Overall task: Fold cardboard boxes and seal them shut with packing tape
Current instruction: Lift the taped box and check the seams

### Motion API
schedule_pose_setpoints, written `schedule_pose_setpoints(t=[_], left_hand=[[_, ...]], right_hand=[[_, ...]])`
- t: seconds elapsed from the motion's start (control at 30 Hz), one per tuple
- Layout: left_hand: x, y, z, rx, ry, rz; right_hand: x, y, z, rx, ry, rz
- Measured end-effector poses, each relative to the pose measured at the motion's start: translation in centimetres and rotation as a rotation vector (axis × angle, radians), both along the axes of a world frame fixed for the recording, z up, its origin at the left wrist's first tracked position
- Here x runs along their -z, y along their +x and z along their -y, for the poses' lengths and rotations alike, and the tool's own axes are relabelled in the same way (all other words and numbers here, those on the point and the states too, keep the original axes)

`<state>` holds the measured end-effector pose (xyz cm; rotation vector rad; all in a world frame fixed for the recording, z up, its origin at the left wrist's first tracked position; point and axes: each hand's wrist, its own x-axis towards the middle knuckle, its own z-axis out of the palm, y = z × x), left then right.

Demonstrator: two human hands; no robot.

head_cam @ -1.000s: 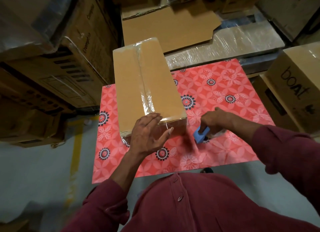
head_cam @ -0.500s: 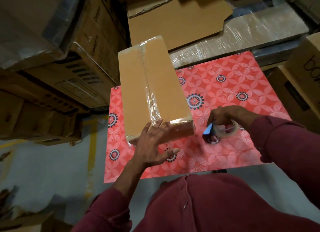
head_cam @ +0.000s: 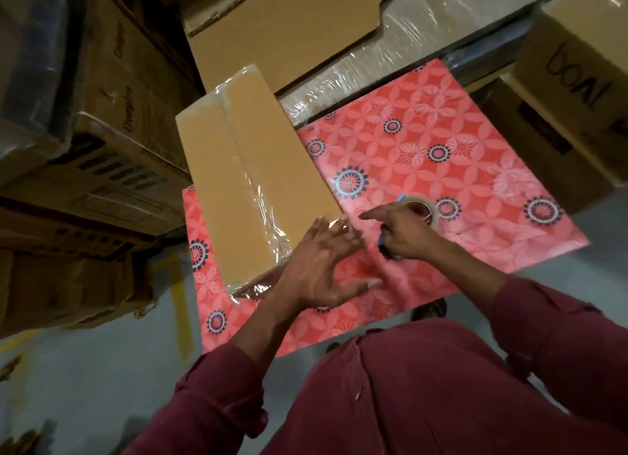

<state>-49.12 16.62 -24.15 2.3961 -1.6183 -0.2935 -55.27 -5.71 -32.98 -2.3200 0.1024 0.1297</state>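
**Item: one box, seam taped, near end under finishing**

Cardboard box [head_cam: 251,179]: lay flat on the red floral table cover [head_cam: 475,196], left portion. Flaps closed; clear tape ran along the centre seam and over both ends. Sealing judged nearly complete.

Left hand [head_cam: 319,267]: fingers spread and straight at the box's near end, gripping nothing.

Right hand [head_cam: 404,233]: index finger extended, other fingers curled round a dark object; exact hold unclear.

Tape roll [head_cam: 421,209]: on the cover, just beyond the right hand.

Outstanding: flat cardboard sheets [head_cam: 285,29] behind, unfolded.
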Motion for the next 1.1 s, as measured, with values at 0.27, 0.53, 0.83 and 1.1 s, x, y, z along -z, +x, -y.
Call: schedule_pose_setpoints(t=[0.27, 0.53, 0.83, 1.1], left_hand=[[-3.0, 6.6, 1.6, -0.028, -0.002, -0.187], [-1.7, 9.7, 1.1, 0.266, 0.278, -0.005], [-0.1, 10.3, 0.2, 0.282, 0.264, -0.020], [0.5, 10.1, -0.1, 0.266, 0.211, -0.091]], right_hand=[[-0.1, -3.7, -4.9, 0.167, 0.241, 0.050], [-1.2, -3.0, -7.9, 0.225, 0.298, 0.059], [2.5, -1.1, -17.9, 0.495, 0.216, 0.262], [3.1, 1.0, -23.0, 0.687, 0.155, 0.310]])
